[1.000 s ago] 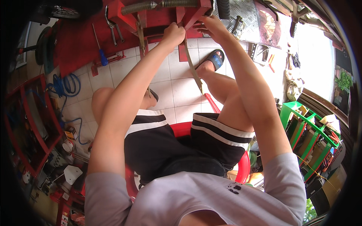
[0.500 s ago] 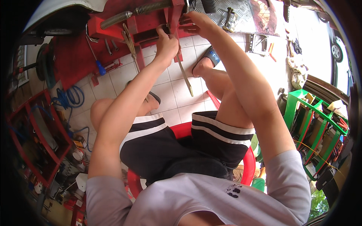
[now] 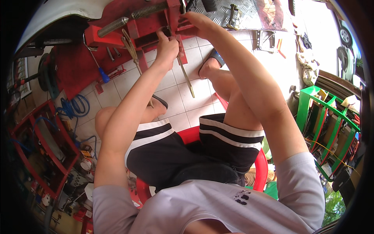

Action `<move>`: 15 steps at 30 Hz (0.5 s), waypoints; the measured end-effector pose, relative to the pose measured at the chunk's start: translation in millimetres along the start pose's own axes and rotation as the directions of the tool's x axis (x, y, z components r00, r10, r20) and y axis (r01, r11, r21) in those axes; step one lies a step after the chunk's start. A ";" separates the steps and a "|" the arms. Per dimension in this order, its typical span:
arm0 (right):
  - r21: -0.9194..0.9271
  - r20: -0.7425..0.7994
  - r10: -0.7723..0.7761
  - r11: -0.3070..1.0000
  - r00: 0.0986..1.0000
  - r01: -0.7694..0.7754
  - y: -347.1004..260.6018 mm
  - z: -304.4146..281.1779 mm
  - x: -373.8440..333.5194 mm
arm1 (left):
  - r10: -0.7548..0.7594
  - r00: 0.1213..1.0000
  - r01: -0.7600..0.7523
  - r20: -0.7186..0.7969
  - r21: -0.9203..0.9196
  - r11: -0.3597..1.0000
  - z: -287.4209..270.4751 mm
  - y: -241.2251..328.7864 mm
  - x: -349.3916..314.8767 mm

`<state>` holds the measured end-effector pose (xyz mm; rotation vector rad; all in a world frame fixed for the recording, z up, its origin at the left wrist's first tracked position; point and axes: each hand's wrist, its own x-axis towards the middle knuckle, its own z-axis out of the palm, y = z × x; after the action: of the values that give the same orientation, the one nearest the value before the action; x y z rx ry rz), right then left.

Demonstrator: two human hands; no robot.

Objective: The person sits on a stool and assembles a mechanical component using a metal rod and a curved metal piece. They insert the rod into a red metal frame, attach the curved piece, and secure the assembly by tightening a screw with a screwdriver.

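Observation:
At the top centre stands a red metal frame with coil-like threaded rods. My left hand is at the frame's front, its thumb raised against the red metal and its fingers curled round a long, thin metal bar. That bar slants down over the floor tiles to a flat end. To the right of the frame's upright, my right hand reaches in against it; its fingertips are mostly hidden there. Another long, brass-coloured tool hangs from the frame, left of my left hand.
A blue-handled screwdriver hangs on the left by the red panel. Coiled blue hose lies near a red rack. To the right stand a green rack and a metal bracket. A red chair is beneath me.
The frame and both hands have shifted slightly left and up in view. My right hand's fingers, spread before, now sit closer against the upright. My left hand stays on the bar.

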<state>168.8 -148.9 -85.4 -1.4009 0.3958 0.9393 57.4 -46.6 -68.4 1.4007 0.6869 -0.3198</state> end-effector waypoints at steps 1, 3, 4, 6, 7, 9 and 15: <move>-0.028 0.013 0.018 0.999 1.000 -0.017 0.4 -1.2 0.8 | -0.002 1.000 0.002 0.003 0.001 1.000 0.0 -0.3 0.2; -0.051 0.016 0.042 0.998 0.999 -0.041 -1.3 2.3 -2.9 | -0.002 1.000 0.002 0.001 -0.003 1.000 -1.8 -0.7 0.2; -0.045 0.003 0.048 0.998 0.999 -0.048 -2.4 3.4 -5.0 | -0.001 1.000 0.001 0.000 -0.008 1.000 -2.5 -0.8 0.3; -0.046 -0.002 0.058 0.997 0.998 -0.058 -1.5 1.5 -4.6 | 0.000 1.000 0.000 0.008 -0.014 1.000 -1.9 0.7 -1.4; -0.052 0.010 0.062 0.997 0.998 -0.062 -1.4 1.7 -3.8 | -0.001 1.000 0.001 0.012 -0.014 1.000 -2.4 1.4 -2.6; -0.054 0.036 0.051 0.997 0.998 -0.049 0.4 -1.5 1.7 | 0.000 1.000 0.001 0.018 -0.012 1.000 -1.2 1.9 -1.4; -0.150 0.026 0.037 0.988 0.999 -0.033 -2.5 3.6 -6.9 | -0.016 1.000 0.016 0.003 -0.004 1.000 -2.4 3.3 -1.2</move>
<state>165.5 -147.5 -78.1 -1.5187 0.3351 1.0340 57.8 -43.9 -65.2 1.3917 0.6962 -0.3331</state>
